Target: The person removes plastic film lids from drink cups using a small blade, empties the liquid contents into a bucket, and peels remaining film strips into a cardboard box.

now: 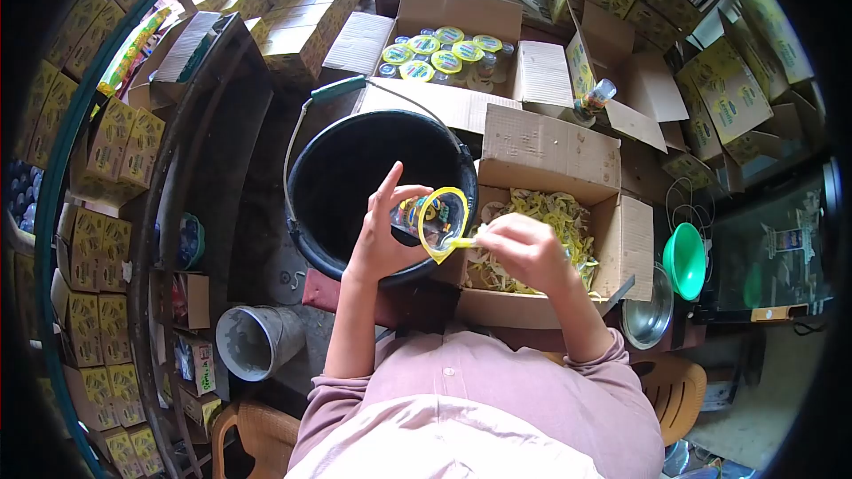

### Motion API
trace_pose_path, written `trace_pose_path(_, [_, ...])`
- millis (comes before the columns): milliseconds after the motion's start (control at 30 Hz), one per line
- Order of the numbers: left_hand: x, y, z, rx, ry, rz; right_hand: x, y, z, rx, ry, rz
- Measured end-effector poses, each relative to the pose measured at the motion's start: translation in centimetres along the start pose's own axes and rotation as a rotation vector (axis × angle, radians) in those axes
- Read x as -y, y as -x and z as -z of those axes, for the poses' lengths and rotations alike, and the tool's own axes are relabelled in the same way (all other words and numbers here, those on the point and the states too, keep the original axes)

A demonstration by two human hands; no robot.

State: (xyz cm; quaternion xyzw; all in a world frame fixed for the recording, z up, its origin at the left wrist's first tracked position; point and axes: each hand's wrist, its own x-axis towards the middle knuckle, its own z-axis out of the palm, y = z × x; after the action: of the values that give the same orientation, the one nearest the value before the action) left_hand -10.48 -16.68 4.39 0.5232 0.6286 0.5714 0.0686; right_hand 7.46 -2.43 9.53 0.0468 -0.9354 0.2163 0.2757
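Note:
In front of me, my left hand (383,235) is closed round a clear printed plastic cup (409,212), held tilted on its side over the rim of the black bucket (306,155). The cup's mouth, edged with yellow film, faces right. My right hand (530,253) pinches a narrow yellow film strip (462,242) at the lower right of that mouth. Whether the strip is still joined to the cup, I cannot tell. Below my right hand, yellow film scraps (568,217) lie in an open cardboard box (550,149).
Behind the bucket, an open carton (457,11) holds several yellow-lidded cups (444,60). One more cup (596,95) stands by another open box at right. A green bowl (684,261) and a metal bowl (650,310) sit right, a grey bucket (257,342) left. Stacked cartons line both sides.

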Motion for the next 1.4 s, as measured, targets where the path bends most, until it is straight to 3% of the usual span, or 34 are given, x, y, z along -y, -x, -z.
trace_pose_path(100, [0.2,0.0,-0.1,-0.001,-0.002,-0.017,-0.7,1.5,1.2,-0.237,-0.032,-0.207])
trace_pose_path(233, [0.0,-0.1,-0.2,-0.033,0.034,-0.027,-2.9,5.2,1.3,-0.61,0.149,-0.471])
trace_pose_path(267, [0.0,-0.2,-0.2,-0.04,0.045,-0.035,-4.7,8.4,0.6,-0.586,0.106,-0.616])
trace_pose_path(367, [-0.2,-0.4,-0.3,-0.046,0.043,-0.064,-5.4,11.8,0.0,-0.009,0.373,-0.923])
trace_pose_path(400, [-0.3,-0.3,-0.3,-0.039,0.04,-0.063,-3.8,11.5,0.2,0.309,0.467,-1.125])
trace_pose_path(433, [-0.3,-0.3,-0.3,-0.035,0.038,-0.065,-3.1,11.8,-0.1,0.318,0.457,-1.109])
trace_pose_path(533, [0.0,-0.2,-0.5,-0.02,0.032,-0.065,-1.9,8.9,-0.4,-0.227,0.048,-0.87])
trace_pose_path(600, [0.0,-0.2,-0.5,-0.009,-0.016,-0.062,0.7,5.2,-1.2,-0.431,-0.183,-0.801])
trace_pose_path(700, [-0.3,-0.2,-0.5,0.003,-0.041,-0.044,2.8,2.1,-2.5,-0.333,-0.368,-0.726])
trace_pose_path(867, [-0.5,0.0,-0.3,0.004,-0.075,-0.036,2.9,0.6,-4.5,-0.249,-0.253,-0.718])
trace_pose_path(1067, [-0.6,-0.4,-0.1,-0.005,-0.157,-0.109,2.4,1.7,-4.2,-0.37,-0.366,-0.782])
trace_pose_path(1233, [-0.7,-0.2,-0.2,-0.036,-0.054,-0.035,0.3,5.6,-3.2,-0.571,-0.126,-0.809])
trace_pose_path(1300, [-0.8,-0.1,-0.2,-0.048,-0.057,-0.016,-1.7,9.0,-2.8,-0.444,0.105,-0.821])
trace_pose_path(1367, [-0.6,0.0,-0.4,-0.076,-0.069,-0.022,-1.4,11.0,-0.7,0.078,0.389,-0.905])
trace_pose_path(1400, [-0.7,0.0,-0.4,-0.057,-0.068,-0.024,-1.7,12.6,-0.6,0.107,0.384,-1.011])
